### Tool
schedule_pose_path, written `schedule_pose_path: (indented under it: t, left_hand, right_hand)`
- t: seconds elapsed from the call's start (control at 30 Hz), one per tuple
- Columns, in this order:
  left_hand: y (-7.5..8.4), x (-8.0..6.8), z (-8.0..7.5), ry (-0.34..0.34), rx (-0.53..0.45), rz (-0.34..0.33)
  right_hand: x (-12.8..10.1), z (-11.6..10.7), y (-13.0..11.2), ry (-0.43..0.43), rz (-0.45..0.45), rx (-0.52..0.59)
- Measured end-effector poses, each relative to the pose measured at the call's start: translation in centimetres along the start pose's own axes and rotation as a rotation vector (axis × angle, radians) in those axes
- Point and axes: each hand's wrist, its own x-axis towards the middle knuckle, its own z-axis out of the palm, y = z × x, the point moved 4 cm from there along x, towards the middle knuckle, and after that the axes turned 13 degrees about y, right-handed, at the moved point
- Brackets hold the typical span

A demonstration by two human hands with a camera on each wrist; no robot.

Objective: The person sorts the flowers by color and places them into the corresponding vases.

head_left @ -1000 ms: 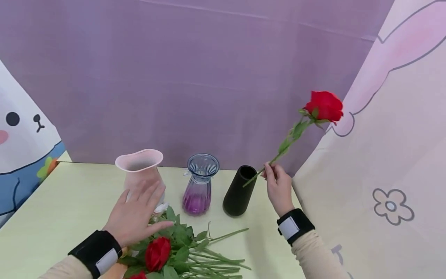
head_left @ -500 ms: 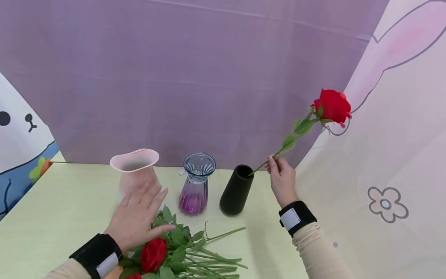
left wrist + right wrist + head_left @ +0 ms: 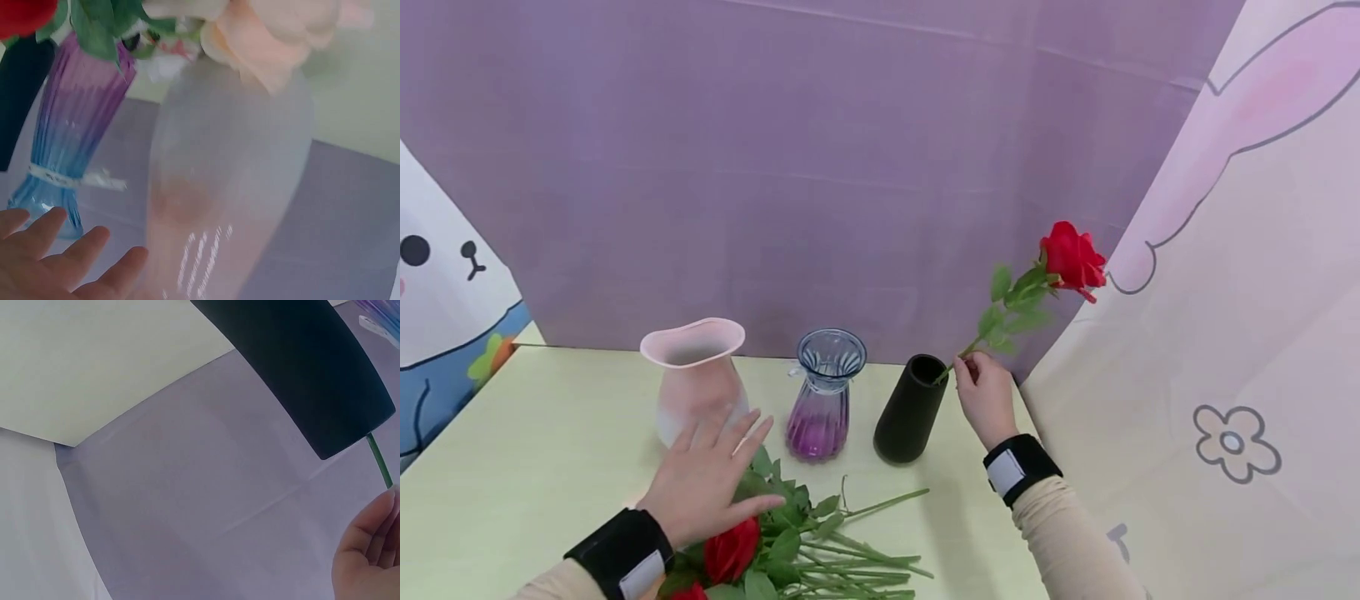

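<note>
Head view – right hand: the right hand pinches the stem of a red rose between thumb and fingertips, just beside the mouth of the black vase. The stem's lower end is inside the mouth; the bloom leans out toward 1 o'clock.
Head view – left hand: the left hand lies with fingers straight and spread, resting on the leaves of the bunch of roses lying on the table. It holds nothing.
Head view – progress: judging from this, one rose is part-way into the black vase – not yet let go. The pink vase at 10 o'clock of the bunch and the purple glass vase at 12 o'clock appear to hold no flowers, and several stems remain lying flat.
Head view – surface and room: pale yellow-green tabletop; purple cloth behind; rabbit-print cloth at both sides.
Left wrist view: spread fingertips at 7 o'clock, touching nothing; the pink vase fills the middle, the purple glass vase stands at 9 o'clock.
Right wrist view: curled fingers at 4 o'clock grip the green stem, which enters the black vase's mouth at 2 o'clock.
</note>
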Motion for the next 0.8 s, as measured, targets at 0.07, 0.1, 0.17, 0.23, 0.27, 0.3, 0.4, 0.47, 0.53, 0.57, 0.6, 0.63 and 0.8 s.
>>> schedule_pose_path:
  t: [0.07,0.1,0.17,0.23,0.27,0.3,0.4,0.47,0.53,0.57,0.6,0.63,0.8]
  left_hand:
    - [0.8,-0.6,0.7,-0.019,-0.018,0.006]
    - [1.2,-0.9,1.1,-0.028,-0.027,0.01]
    - [2.0,-1.6,1.9,-0.043,-0.05,0.017]
    - [2.6,-2.4,2.6,-0.052,-0.068,0.018]
    - [2.8,-2.7,2.9,-0.055,-0.073,0.017]
    - [3.0,-3.0,3.2,-0.055,-0.079,0.017]
    - [3.3,-3.6,3.9,-0.05,-0.092,0.012]
    - [3.4,-3.8,4.2,-0.05,-0.094,0.011]
    - [3.5,-4.0,4.4,-0.051,-0.096,0.01]
    - [3.5,-4.1,4.5,-0.052,-0.097,0.011]
    - [3.6,-4.2,4.5,-0.053,-0.098,0.011]
    - [3.6,-4.2,4.6,-0.053,-0.099,0.011]
    - [3.7,-4.8,5.3,-0.062,-0.101,0.005]
  right_hand:
    - [0.0,0.5,0.5,0.007,0.006,-0.002]
    - [0.0,0.9,1.0,0.034,-0.006,0.015]
    - [0.0,1.4,1.2,0.051,-0.022,0.053]
    - [0.1,1.6,0.7,0.035,-0.013,0.056]
    - [0.1,1.5,0.4,0.03,-0.013,0.072]
    - [0.2,1.6,0.2,0.036,-0.015,0.083]
    - [0.4,1.4,-0.9,0.048,-0.018,0.045]
    - [0.4,1.6,-0.9,0.077,-0.042,0.054]
    - [0.5,2.0,-0.4,0.044,-0.019,0.016]
    - [0.5,2.4,0.2,0.012,0.005,0.005]
    - [0.4,3.2,1.3,-0.002,0.01,0.006]
    - [0.2,4.0,2.8,-0.017,0.021,-0.011]
    - [-1.5,9.8,13.4,-0.022,-0.023,-0.157]
